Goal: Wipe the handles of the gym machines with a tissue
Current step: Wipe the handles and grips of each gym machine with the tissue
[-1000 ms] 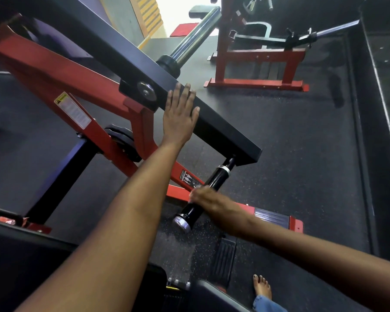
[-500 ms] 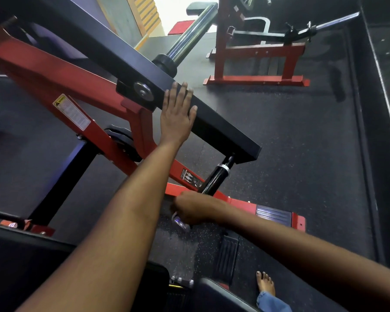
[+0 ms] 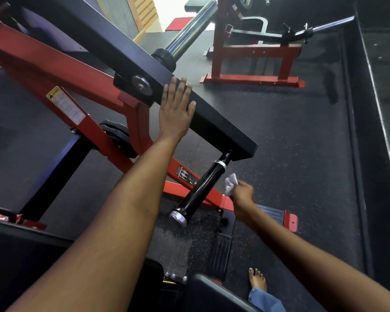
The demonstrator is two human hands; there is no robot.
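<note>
Our left hand (image 3: 175, 109) lies flat on the black bar (image 3: 212, 118); our right hand (image 3: 242, 194) pinches a tissue (image 3: 230, 183) just right of the handle (image 3: 200, 190).

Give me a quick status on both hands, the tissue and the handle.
Left hand flat on black arm. Right hand pinching tissue, just right of black handle, not touching it. Nothing between them.

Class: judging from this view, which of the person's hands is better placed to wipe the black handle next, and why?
The right hand: it pinches the tissue just beside the black handle. The left hand rests flat on the black beam, holding nothing.
</note>
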